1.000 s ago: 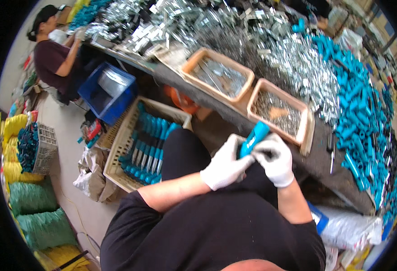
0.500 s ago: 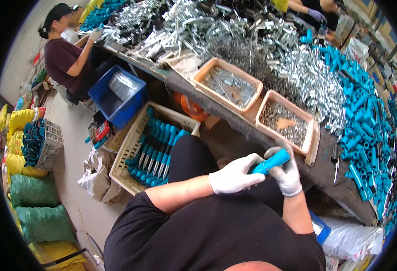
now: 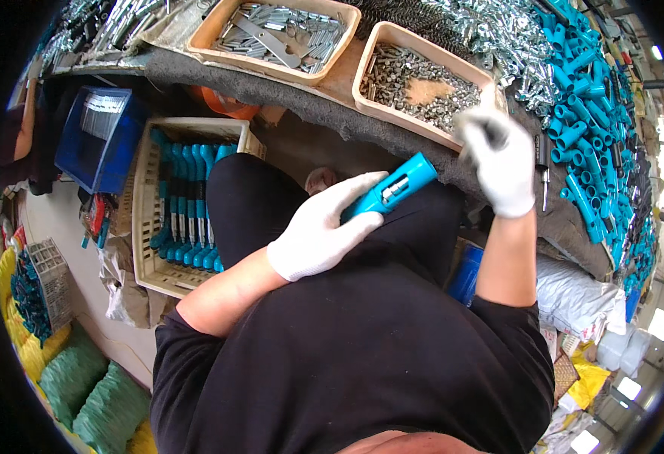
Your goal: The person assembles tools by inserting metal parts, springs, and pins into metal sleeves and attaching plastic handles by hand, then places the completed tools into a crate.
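Note:
My left hand (image 3: 321, 231), in a white glove, is closed round a teal tubular handle (image 3: 415, 175). A slot in the handle's side shows a shiny metal piece inside, and its open end points up and to the right. My right hand (image 3: 502, 166), also gloved in white, is raised off the handle, near the front right corner of a tan tray of small metal parts (image 3: 415, 126). Its fingers are bent and blurred, so whether they hold anything cannot be made out. Left of that tray stands another tan tray (image 3: 252, 66) with metal pins and a flat metal strip.
A cream crate (image 3: 144, 219) holds a row of teal-handled tools left of my knee. Beyond it is a blue bin (image 3: 113, 163). Teal tubes (image 3: 589, 144) are heaped at the right. A thin black-handled tool (image 3: 544, 155) lies at the bench edge. A co-worker's arm (image 3: 26, 125) shows far left.
My right hand has let go of the teal handle and moved up and right toward the parts tray. My left hand keeps the handle, now with its slot showing. The view has shifted.

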### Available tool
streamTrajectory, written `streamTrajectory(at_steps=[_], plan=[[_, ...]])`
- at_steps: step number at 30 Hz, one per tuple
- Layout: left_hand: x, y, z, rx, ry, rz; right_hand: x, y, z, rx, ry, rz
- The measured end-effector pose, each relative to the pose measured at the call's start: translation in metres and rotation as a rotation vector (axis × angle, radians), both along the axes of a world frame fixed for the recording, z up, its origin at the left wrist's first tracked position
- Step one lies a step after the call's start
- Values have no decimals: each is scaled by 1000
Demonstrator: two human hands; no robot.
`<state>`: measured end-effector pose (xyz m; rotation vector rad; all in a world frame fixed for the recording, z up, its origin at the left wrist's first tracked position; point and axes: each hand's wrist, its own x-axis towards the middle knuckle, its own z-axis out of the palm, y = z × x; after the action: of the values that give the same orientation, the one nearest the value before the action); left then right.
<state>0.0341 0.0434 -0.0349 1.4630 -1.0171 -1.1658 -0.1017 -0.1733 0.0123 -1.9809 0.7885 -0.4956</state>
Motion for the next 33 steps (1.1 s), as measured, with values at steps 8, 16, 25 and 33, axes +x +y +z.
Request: streamTrajectory(at_steps=[8, 16, 25, 33], plan=[[15, 4, -12, 54, 551, 70, 36, -87, -4, -539, 260, 241], [29, -2, -21, 71, 610, 99, 46, -90, -8, -744, 584, 383], [26, -1, -15, -14, 625, 72, 54, -83, -12, -1010, 718, 452], [11, 8, 0, -45, 695, 169, 44, -59, 9, -550, 159, 177]])
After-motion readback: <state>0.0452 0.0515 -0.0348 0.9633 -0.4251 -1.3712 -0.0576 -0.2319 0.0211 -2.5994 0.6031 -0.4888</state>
